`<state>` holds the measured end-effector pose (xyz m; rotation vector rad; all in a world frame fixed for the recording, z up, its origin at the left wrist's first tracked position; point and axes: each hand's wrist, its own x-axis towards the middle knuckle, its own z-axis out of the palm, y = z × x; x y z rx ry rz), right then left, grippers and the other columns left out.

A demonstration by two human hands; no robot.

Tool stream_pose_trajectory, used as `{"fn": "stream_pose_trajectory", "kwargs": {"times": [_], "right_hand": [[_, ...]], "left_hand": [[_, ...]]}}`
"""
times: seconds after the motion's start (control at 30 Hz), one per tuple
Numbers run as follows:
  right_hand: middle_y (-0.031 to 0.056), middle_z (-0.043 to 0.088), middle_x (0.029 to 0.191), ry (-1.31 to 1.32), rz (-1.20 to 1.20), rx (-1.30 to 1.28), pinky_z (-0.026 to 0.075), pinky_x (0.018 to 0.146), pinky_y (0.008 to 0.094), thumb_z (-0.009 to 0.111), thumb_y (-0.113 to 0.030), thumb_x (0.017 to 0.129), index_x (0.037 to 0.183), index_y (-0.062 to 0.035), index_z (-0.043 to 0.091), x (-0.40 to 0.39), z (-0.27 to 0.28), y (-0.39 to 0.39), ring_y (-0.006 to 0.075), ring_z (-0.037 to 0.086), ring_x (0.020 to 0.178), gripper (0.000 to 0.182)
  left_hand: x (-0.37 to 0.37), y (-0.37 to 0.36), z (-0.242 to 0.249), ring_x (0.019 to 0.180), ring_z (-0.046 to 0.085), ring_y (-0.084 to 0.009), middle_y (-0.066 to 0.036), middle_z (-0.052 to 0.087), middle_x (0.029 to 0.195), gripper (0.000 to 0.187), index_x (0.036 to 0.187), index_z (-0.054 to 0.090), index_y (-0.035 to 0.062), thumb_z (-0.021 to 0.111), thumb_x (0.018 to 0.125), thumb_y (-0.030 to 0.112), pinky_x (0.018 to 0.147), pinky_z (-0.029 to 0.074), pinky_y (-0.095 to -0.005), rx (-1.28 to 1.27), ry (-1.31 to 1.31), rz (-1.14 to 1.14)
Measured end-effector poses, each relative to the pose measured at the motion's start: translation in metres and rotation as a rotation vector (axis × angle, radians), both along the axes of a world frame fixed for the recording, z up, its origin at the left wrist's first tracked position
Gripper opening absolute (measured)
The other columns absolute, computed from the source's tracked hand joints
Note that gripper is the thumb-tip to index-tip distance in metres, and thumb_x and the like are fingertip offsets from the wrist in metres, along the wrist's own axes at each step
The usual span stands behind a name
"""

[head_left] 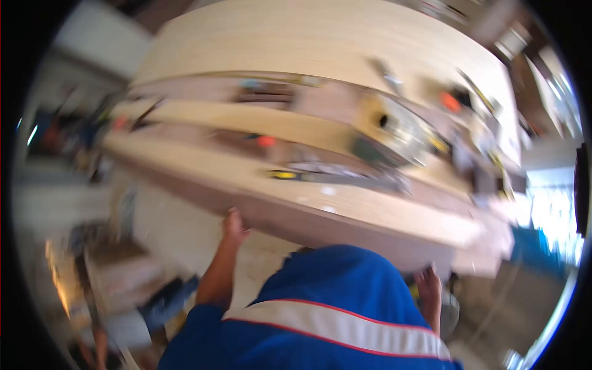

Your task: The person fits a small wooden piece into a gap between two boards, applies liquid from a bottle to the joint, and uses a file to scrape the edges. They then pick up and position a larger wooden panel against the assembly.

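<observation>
Both hands gripped the near edge of the wooden board [345, 209] — left hand [234, 225] and right hand [428, 280] curled under it, apparently mid-lift — so the next move would need a level, steady carry.

pale, matt, smooth-looking wood on the near bench edge [345, 209]; same light wood on the far board [296, 43]; blue cloth with white band on the shirt [333, 308].
</observation>
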<state>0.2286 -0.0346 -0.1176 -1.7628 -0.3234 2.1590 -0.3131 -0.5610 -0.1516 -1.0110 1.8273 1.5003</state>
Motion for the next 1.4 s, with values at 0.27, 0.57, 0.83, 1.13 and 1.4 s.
{"fn": "stream_pose_trajectory", "kwargs": {"times": [0.27, 0.57, 0.83, 1.13, 1.4], "right_hand": [[0.0096, 0.062, 0.092, -0.061, 0.058, 0.040, 0.061, 0.080, 0.0492, 0.071, -0.037, 0.099, 0.110, -0.0070, 0.062, -0.007, 0.000, 0.029, 0.0298, 0.068, 0.084, 0.033], [0.0126, 0.069, 0.085, -0.362, -0.080, 0.249, 0.061, 0.056, 0.0387, 0.084, -0.027, 0.088, 0.101, 0.0032, 0.066, -0.037, 0.012, 0.010, 0.0225, 0.066, 0.061, 0.037], [0.0143, 0.071, 0.073, -0.532, 0.018, 0.301, 0.056, 0.047, 0.0349, 0.092, -0.033, 0.077, 0.087, 0.0038, 0.069, -0.039, 0.033, 0.012, 0.0215, 0.068, 0.054, 0.045], [0.0252, 0.075, 0.103, -0.805, 0.446, 0.328, 0.058, 0.086, 0.0471, 0.083, -0.065, 0.073, 0.095, 0.0039, 0.076, -0.028, 0.047, 0.018, 0.0401, 0.074, 0.099, 0.073], [0.0223, 0.074, 0.098, -0.639, 0.468, 0.503, 0.057, 0.084, 0.0474, 0.085, -0.052, 0.077, 0.107, 0.0015, 0.071, -0.001, 0.030, 0.006, 0.0384, 0.073, 0.094, 0.063]], "left_hand": [[-0.011, 0.024, 0.013, 0.088, 0.073, -0.0281, -0.006, 0.072, 0.114, 0.057, 0.135, 0.057, 0.0177, 0.049, 0.102, 0.063, 0.055, 0.055, -0.0378, 0.236, -0.157, -0.113], [0.006, 0.085, 0.043, 0.124, 0.059, -0.0417, -0.024, 0.059, 0.138, 0.073, 0.145, 0.049, 0.0017, 0.061, 0.097, 0.056, 0.103, 0.049, -0.0521, -0.747, 0.089, -0.623], [0.158, 0.352, 0.108, 0.129, 0.052, -0.0466, -0.028, 0.056, 0.135, 0.055, 0.131, 0.055, -0.0084, 0.074, 0.083, 0.011, 0.110, 0.042, -0.0545, -0.007, 1.569, -1.683], [0.374, 0.624, 0.074, 0.134, 0.049, -0.0433, -0.025, 0.057, 0.136, 0.041, 0.124, 0.061, -0.0042, 0.061, 0.088, 0.016, 0.112, 0.038, -0.0534, 0.682, 2.144, -2.108], [0.441, 0.687, 0.018, 0.151, 0.027, -0.0456, -0.026, 0.033, 0.162, 0.071, 0.150, 0.044, 0.0004, 0.063, 0.093, 0.038, 0.121, 0.019, -0.0618, 0.290, 1.991, -2.188]]}}
